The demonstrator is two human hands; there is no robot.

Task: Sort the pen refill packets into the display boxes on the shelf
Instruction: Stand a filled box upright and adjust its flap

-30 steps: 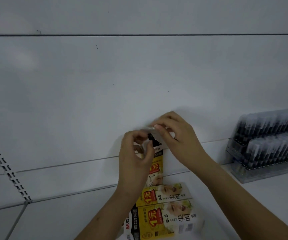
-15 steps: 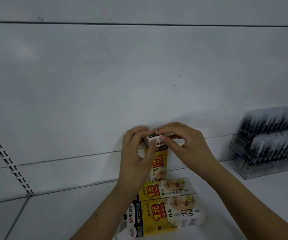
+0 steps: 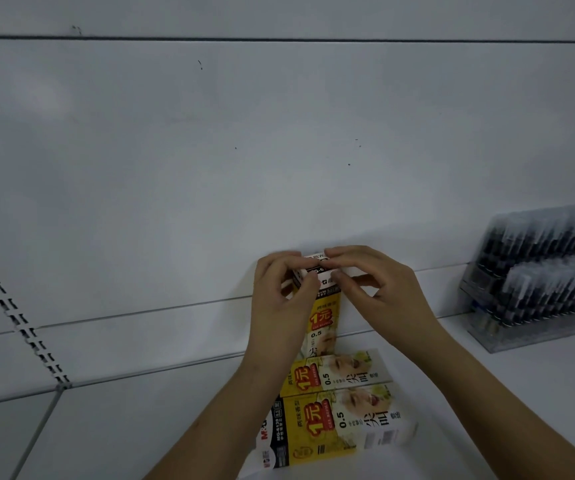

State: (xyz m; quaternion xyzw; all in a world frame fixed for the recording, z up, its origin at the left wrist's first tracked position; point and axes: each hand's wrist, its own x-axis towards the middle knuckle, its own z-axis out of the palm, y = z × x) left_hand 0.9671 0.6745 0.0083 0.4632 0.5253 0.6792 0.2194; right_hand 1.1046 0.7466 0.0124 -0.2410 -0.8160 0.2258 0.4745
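- We see a yellow refill box (image 3: pixel 324 318) standing upright against the white back panel (image 3: pixel 279 150), at the far edge of the shelf (image 3: pixel 521 393).
- Our left hand (image 3: pixel 279 306) pinches the box's top left corner, thumb in front and fingers curled over the top.
- Our right hand (image 3: pixel 379 289) pinches the top flap from the right, its fingers curled (the two hands' fingertips nearly meet above the box).
- Two more boxes lie flat on the shelf, nearer than the upright one: the farther flat box (image 3: pixel 341 372) touches the nearer flat box (image 3: pixel 341 427), long sides together.
- Well apart on the far right sits a clear display rack (image 3: pixel 538 289) filled with dark pens in tilted rows.
- A slotted upright rail (image 3: pixel 12 317) runs down the panel on the left.
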